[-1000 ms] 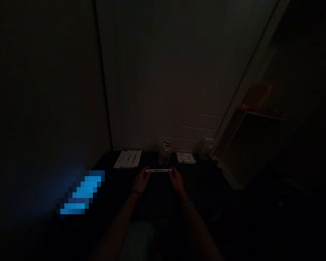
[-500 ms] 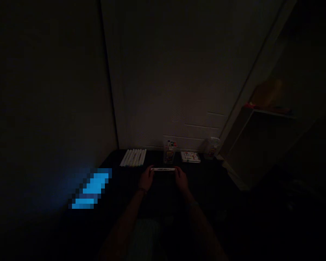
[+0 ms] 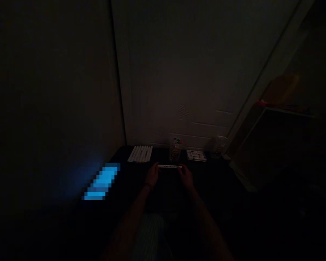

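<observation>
The room is very dark. A white marker pen (image 3: 170,166) lies level between my hands above a dark table (image 3: 214,177). My left hand (image 3: 152,175) pinches its left end and my right hand (image 3: 187,177) pinches its right end. A row of several white markers (image 3: 140,154) lies side by side at the table's back left.
A clear jar (image 3: 175,152) with coloured bits stands at the back middle, a flat printed pack (image 3: 196,155) to its right, and a clear container (image 3: 217,146) beyond. A glowing blue screen (image 3: 101,181) lies at left. A shelf unit (image 3: 274,145) stands at right, walls behind.
The whole view has shifted rightward in frame as my head turned. My hands keep holding the marker by both ends, in much the same pose.
</observation>
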### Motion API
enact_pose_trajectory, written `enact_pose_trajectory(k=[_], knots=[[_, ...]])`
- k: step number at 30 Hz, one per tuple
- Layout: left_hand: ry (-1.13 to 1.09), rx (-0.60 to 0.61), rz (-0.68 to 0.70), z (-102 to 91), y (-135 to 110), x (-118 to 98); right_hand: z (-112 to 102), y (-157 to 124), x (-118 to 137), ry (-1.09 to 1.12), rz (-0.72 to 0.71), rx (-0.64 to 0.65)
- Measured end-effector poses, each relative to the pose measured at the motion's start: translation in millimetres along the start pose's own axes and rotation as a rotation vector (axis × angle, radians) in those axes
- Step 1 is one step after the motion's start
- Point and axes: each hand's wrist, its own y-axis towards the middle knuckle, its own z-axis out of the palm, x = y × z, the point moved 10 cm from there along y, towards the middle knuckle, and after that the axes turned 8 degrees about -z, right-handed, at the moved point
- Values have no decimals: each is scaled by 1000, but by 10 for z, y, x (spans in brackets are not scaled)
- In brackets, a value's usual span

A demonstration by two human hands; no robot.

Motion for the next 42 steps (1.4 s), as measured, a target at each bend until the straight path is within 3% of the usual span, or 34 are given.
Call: enact_pose_trajectory(k=[27, 42], knots=[[35, 36, 87, 4, -9, -85, -39, 13, 48, -11, 1, -44], [69, 34, 78, 43, 51, -1, -52, 12, 71, -63, -19, -28]])
